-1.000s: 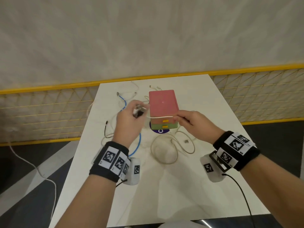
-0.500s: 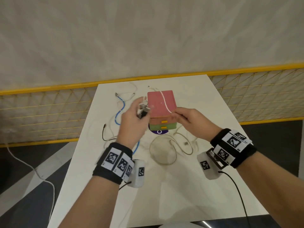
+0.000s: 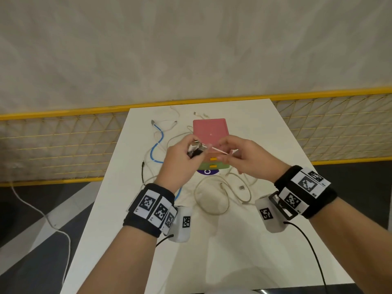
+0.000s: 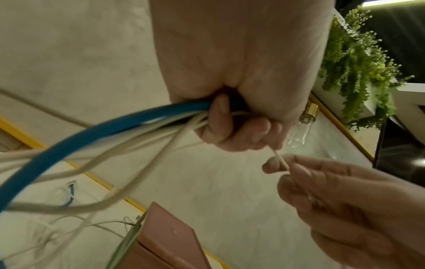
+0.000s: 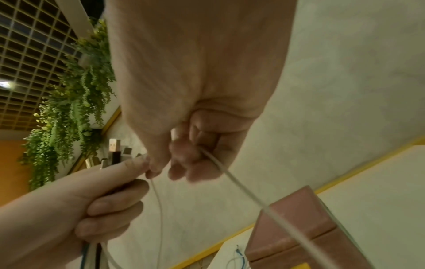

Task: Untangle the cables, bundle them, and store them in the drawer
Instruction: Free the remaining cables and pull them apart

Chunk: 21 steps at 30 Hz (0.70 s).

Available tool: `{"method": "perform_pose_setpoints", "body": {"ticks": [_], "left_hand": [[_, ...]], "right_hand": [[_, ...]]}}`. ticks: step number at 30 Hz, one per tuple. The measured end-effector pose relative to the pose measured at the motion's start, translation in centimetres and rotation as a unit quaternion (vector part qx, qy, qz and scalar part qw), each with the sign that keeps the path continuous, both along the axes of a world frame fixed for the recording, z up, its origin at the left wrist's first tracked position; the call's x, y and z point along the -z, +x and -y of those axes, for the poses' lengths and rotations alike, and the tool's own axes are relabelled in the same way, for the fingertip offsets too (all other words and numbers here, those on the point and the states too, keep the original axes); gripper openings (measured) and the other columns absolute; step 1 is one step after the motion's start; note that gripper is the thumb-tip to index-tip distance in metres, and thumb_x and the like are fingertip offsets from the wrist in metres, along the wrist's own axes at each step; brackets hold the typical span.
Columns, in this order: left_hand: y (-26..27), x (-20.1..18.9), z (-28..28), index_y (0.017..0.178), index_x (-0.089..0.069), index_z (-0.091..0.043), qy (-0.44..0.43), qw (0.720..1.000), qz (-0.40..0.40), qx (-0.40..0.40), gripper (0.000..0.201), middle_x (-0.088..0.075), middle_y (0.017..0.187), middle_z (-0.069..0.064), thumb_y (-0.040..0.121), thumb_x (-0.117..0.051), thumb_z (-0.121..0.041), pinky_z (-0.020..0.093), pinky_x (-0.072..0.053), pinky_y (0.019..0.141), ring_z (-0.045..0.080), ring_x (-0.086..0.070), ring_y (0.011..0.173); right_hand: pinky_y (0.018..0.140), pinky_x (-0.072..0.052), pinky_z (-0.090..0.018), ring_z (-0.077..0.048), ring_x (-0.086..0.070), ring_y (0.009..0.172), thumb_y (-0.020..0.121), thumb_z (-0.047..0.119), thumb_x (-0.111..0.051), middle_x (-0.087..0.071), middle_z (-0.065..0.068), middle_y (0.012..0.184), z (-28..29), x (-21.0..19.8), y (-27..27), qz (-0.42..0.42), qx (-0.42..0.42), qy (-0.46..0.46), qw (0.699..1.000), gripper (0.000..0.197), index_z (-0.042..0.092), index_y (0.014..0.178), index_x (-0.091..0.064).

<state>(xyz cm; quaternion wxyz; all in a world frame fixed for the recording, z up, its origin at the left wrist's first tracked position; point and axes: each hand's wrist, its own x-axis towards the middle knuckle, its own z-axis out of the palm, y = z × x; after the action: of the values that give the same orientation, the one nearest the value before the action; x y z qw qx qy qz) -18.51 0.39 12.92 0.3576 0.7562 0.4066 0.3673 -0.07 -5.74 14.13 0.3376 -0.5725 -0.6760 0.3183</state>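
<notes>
Above the front of the pink drawer box point(image 3: 210, 132), your left hand point(image 3: 180, 160) is fisted around a bunch of cable ends point(image 3: 196, 149), including a blue cable point(image 4: 76, 143) and several white ones. Your right hand point(image 3: 241, 158) pinches one thin white cable point(image 3: 219, 151) between thumb and fingertips, just right of the fist. Loose cable loops point(image 3: 214, 196) lie on the white table point(image 3: 233, 251) in front of the box. The drawers look closed. To do this step well, I judge you should keep the fist firm, slide the pinch along the white cable, and draw it gently so it does not snag the box.
</notes>
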Motion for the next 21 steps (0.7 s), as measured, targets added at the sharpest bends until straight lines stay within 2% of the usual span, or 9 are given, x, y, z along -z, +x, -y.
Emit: {"method": "perform_pose_setpoints", "body": {"ticks": [2,5,7,10,12,14,16,18,21], "left_hand": [[-1.0,0.2,-0.9,0.079,-0.053,-0.031,0.015,0.996,0.031,-0.080,0.018,-0.053,0.061,-0.010,0.089,-0.067,-0.035,0.017,-0.039,0.051,0.004,-0.044,0.047],[-2.6,0.4,-2.2,0.090,-0.055,-0.024,0.018,0.987,0.035,-0.154,0.017,-0.057,0.061,-0.006,0.090,-0.064,-0.038,0.028,-0.044,0.054,0.013,-0.054,0.049],[-2.9,0.1,-1.8,0.108,-0.057,-0.028,0.004,0.992,0.026,-0.126,0.019,-0.059,0.059,-0.005,0.091,-0.065,-0.030,0.024,-0.045,0.053,0.008,-0.056,0.045],[-1.7,-0.1,-0.1,0.133,-0.049,-0.037,-0.041,0.999,-0.003,0.021,0.050,-0.056,0.051,-0.011,0.090,-0.067,-0.018,0.019,-0.049,0.052,0.008,-0.055,0.045],[-0.7,0.4,0.4,0.122,-0.058,-0.031,-0.052,0.994,-0.043,0.081,0.035,-0.056,0.049,-0.015,0.089,-0.069,-0.022,0.022,-0.046,0.050,0.008,-0.050,0.043],[-0.7,0.8,0.1,0.092,-0.061,-0.021,-0.033,0.995,-0.065,0.067,0.011,-0.050,0.050,-0.011,0.088,-0.069,-0.027,0.020,-0.038,0.049,0.004,-0.041,0.043],[-1.6,1.0,-0.5,0.080,-0.056,-0.024,-0.013,0.997,-0.065,0.030,0.016,-0.045,0.053,-0.010,0.089,-0.068,-0.028,0.016,-0.031,0.046,0.006,-0.037,0.043],[-3.0,1.1,-1.2,0.080,-0.056,-0.018,0.008,0.998,-0.054,-0.021,0.020,-0.043,0.054,-0.006,0.091,-0.066,-0.032,0.016,-0.030,0.045,0.009,-0.037,0.044],[-5.1,1.6,-2.2,0.080,-0.054,-0.008,0.040,0.995,-0.060,-0.075,0.030,-0.047,0.057,0.004,0.092,-0.063,-0.034,0.019,-0.032,0.049,0.011,-0.038,0.048]], "right_hand": [[0.057,-0.040,-0.006,0.001,-0.052,0.054,0.094,0.016,-0.056,-0.061,0.002,0.090,0.2,0.4,0.7,0.024,0.005,-0.002,1.000,0.017,0.011,0.111,-0.059],[0.056,-0.036,-0.011,-0.002,-0.047,0.053,0.097,0.020,-0.049,-0.064,-0.002,0.074,0.4,0.7,1.6,0.055,0.009,0.005,0.998,0.018,0.014,0.089,-0.063],[0.055,-0.035,-0.013,-0.005,-0.044,0.053,0.098,0.020,-0.048,-0.059,0.000,0.067,0.2,0.7,1.5,0.072,0.000,0.012,0.997,0.023,0.026,0.081,-0.062],[0.054,-0.034,-0.012,-0.004,-0.044,0.052,0.098,0.017,-0.048,-0.052,0.008,0.061,-0.5,0.3,0.1,0.080,-0.018,0.035,0.996,0.033,0.039,0.075,-0.054],[0.054,-0.034,-0.011,-0.003,-0.047,0.053,0.098,0.013,-0.049,-0.049,0.010,0.059,-0.9,0.1,-0.8,0.086,-0.029,0.048,0.995,0.033,0.034,0.072,-0.053],[0.055,-0.034,-0.012,-0.001,-0.047,0.053,0.098,0.014,-0.048,-0.050,0.010,0.060,-1.0,-0.1,-1.0,0.089,-0.035,0.037,0.995,0.031,0.031,0.073,-0.053],[0.056,-0.035,-0.014,-0.003,-0.045,0.054,0.099,0.016,-0.047,-0.050,0.010,0.060,-1.0,0.1,-0.3,0.108,-0.037,0.011,0.993,0.032,0.030,0.070,-0.052],[0.060,-0.038,-0.018,-0.006,-0.047,0.058,0.099,0.017,-0.046,-0.055,0.009,0.065,-1.0,0.7,1.0,0.142,-0.041,-0.031,0.989,0.026,0.019,0.076,-0.058],[0.077,-0.047,-0.031,-0.019,-0.057,0.086,0.096,0.020,-0.051,-0.061,-0.006,0.092,-2.0,1.9,2.0,0.235,-0.065,-0.038,0.969,0.018,0.014,0.094,-0.067]]}}
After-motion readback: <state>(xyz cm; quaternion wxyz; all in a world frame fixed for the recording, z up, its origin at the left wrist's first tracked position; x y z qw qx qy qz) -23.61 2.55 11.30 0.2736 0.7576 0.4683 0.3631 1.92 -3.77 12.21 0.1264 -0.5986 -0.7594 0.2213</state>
